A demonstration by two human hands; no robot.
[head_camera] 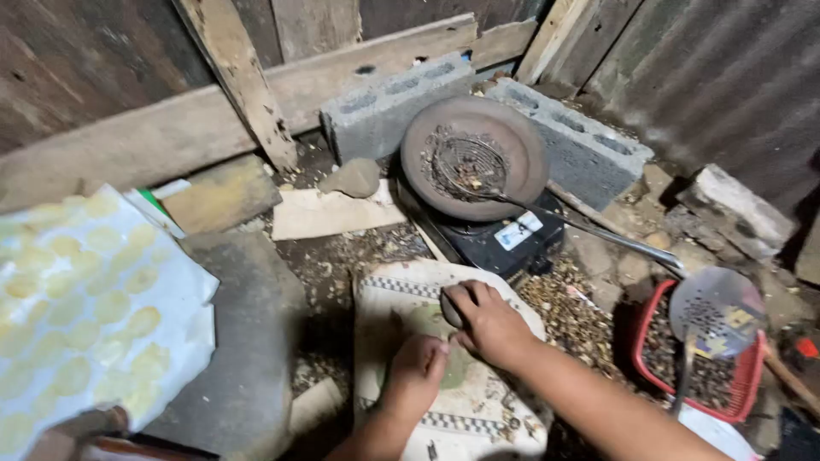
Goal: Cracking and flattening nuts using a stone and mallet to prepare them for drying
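My right hand [489,323] is closed over a dark rounded stone [450,307] and presses it down on a greenish flat slab [427,329] that lies on a patterned woven sack [410,286]. My left hand [417,369], fingers curled, rests on the slab just below and to the left of the stone, next to the right hand. What lies under the stone is hidden by my fingers.
A shallow brown pan [504,128] with a wire skimmer [468,164] sits on a black stove [504,239] between two grey concrete blocks [384,107]. A red basket [747,376] and a perforated metal ladle [713,312] stand at right. A white sheet [184,294] with pale yellow discs lies at left.
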